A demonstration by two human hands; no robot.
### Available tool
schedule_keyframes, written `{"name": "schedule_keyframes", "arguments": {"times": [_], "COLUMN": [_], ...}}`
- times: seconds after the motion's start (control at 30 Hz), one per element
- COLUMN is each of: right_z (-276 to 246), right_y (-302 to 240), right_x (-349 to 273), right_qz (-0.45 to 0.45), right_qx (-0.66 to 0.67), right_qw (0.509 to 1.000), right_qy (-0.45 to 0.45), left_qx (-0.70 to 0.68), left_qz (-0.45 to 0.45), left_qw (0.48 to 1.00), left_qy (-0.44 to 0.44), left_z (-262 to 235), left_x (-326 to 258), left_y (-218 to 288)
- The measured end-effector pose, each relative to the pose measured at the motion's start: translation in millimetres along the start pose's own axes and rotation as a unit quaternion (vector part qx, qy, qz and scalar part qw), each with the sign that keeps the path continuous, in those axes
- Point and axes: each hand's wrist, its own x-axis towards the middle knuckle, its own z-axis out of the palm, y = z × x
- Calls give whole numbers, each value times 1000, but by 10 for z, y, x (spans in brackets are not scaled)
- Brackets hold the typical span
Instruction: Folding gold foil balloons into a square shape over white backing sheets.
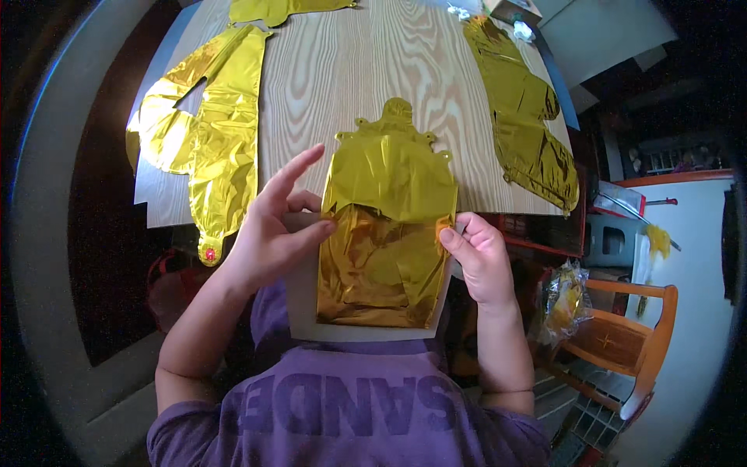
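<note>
A flat, folded gold foil balloon lies in front of me, its tabbed end on the table and its lower part over a pale grey board at my lap. My left hand has its thumb on the balloon's left edge, with the index finger stretched up and other fingers partly hidden behind. On the right edge, my right hand pinches the foil between thumb and curled fingers. The balloon's lower half is creased and looks darker, more orange.
More flat gold foil balloons lie on the wood-grain table: a curved one at left, another at right, part of one at the far edge. A wooden chair stands at right beside a clear plastic bag.
</note>
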Motion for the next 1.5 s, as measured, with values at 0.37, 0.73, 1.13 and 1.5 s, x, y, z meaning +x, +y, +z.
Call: {"name": "schedule_keyframes", "arguments": {"times": [0.37, 0.73, 1.13, 1.5], "right_z": [108, -105, -96, -54], "right_y": [-91, -442, -637, -699], "right_x": [-61, -49, -99, -202], "right_qz": [-134, 6, 1, -163], "right_qx": [-65, -100, -129, -221], "right_qw": [989, 985, 977, 954], "right_qy": [-13, -138, -170, -119], "left_qx": [109, 132, 135, 56], "left_qz": [-23, -84, -25, -78], "left_qw": [994, 988, 983, 994], "left_qy": [-4, -6, -119, -43], "left_z": [-67, -104, -109, -23], "left_x": [-142, -306, -260, -382], "left_y": [168, 399, 611, 731]}}
